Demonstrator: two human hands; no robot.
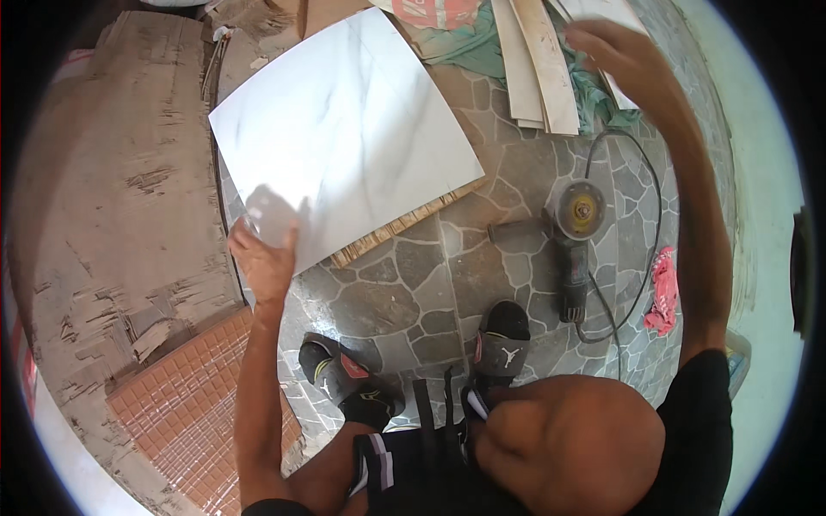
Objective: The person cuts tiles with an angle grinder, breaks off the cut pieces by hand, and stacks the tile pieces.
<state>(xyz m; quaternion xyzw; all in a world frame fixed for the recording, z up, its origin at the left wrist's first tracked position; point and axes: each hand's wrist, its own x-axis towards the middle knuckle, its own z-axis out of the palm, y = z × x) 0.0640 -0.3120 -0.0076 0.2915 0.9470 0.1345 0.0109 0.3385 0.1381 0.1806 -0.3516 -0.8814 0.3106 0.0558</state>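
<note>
A glossy white marble-patterned tile (353, 129) lies tilted in front of me, on a pale ribbed-edged board or cardboard piece (404, 225) that shows under its near edge. My left hand (265, 265) grips the tile at its near left edge, the thumb on top, with the hand's dark reflection in the glaze. Far to the right, my right hand (615, 56) is raised beside several long cut tile strips (542, 64). Motion blurs its fingers, so I cannot make out their pose or anything in them.
An angle grinder (575, 249) with its cord (658, 198) lies on the stone-patterned floor (413, 297) right of my feet. A pink cloth (662, 292) is further right. Flattened cardboard (112, 189) and brown gridded tile (189, 413) cover the left. Green sheeting (469, 56) lies behind.
</note>
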